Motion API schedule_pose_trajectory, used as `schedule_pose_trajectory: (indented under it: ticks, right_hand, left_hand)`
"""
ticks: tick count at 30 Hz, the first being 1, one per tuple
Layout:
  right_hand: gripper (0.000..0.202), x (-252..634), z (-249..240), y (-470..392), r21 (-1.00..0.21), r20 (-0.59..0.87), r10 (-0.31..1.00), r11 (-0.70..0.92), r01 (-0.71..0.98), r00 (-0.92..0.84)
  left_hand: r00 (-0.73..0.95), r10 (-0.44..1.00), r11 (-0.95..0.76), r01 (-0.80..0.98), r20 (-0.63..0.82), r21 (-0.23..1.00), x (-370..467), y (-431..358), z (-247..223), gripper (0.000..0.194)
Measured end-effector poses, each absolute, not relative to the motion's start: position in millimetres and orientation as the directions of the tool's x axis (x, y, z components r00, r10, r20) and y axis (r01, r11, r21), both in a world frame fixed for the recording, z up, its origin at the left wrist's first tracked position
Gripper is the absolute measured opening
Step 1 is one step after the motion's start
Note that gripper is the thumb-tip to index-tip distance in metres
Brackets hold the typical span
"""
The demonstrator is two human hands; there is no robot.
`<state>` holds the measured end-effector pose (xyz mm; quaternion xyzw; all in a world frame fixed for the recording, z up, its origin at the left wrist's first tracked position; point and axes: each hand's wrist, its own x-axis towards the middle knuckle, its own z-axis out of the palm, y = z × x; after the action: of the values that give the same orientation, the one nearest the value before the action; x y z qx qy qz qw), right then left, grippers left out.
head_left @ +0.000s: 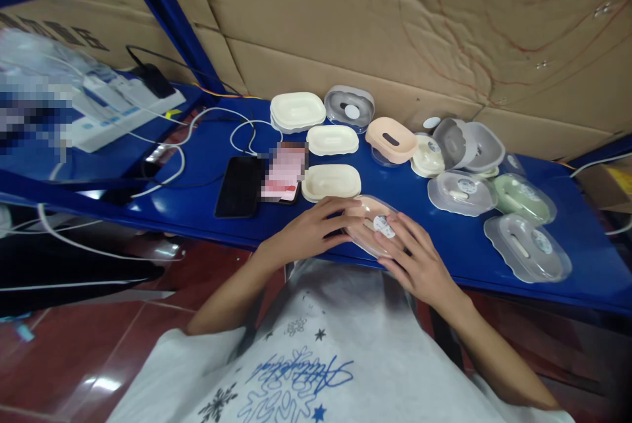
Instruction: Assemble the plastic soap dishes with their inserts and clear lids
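Note:
A peach soap dish (368, 211) with a clear lid and a round white label lies at the front edge of the blue table, between my two hands. My left hand (316, 231) grips its left end, fingers over the rim. From the right, my right hand (419, 257) holds the other end, its fingers across the lid beside the label (383, 226). Just behind my left hand is a cream soap dish base (332, 183). Further back are another cream piece (332, 140), a stacked cream pair (297, 110) and a peach piece (392, 139) with a dark slot.
Lidded soap dishes stand at the right: grey (463, 191), green (524, 198) and another grey (528, 247). Grey bases (454, 142) sit behind them. Two phones (239, 187) lie left. White cables (182, 160) run to a power strip (128, 120). Cardboard (316, 28) backs the table.

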<state>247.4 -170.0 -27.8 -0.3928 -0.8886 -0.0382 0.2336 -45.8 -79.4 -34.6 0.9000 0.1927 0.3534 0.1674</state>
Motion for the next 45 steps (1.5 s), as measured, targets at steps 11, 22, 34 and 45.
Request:
schedule_pose_trajectory:
  ticks: [11, 22, 34, 45]
  right_hand:
    - [0.079, 258.3, -26.0, -152.6, -0.158, 0.438, 0.809, 0.499, 0.852, -0.392]
    - [0.062, 261.6, 6.7, -65.4, -0.191, 0.22, 0.806, 0.589, 0.785, -0.55]
    - [0.049, 301.0, 29.0, -1.5, -0.248, 0.295, 0.86, 0.491, 0.835, -0.417]
    - [0.093, 269.1, -0.3, -19.6, -0.381, 0.264, 0.831, 0.556, 0.739, -0.489]
  left_hand:
    - [0.545, 0.65, -0.739, 0.617, 0.53, 0.271, -41.9, -77.8, -35.1, 0.049]
    - [0.763, 0.387, -0.913, 0.24, 0.517, 0.329, -41.7, -83.9, -29.1, 0.017]
    - [0.77, 0.54, -0.835, 0.439, 0.341, 0.33, -43.8, -80.8, -33.8, 0.03]
    - [0.484, 0.805, -0.592, 0.694, 0.343, 0.411, -34.6, -69.1, -31.4, 0.076]
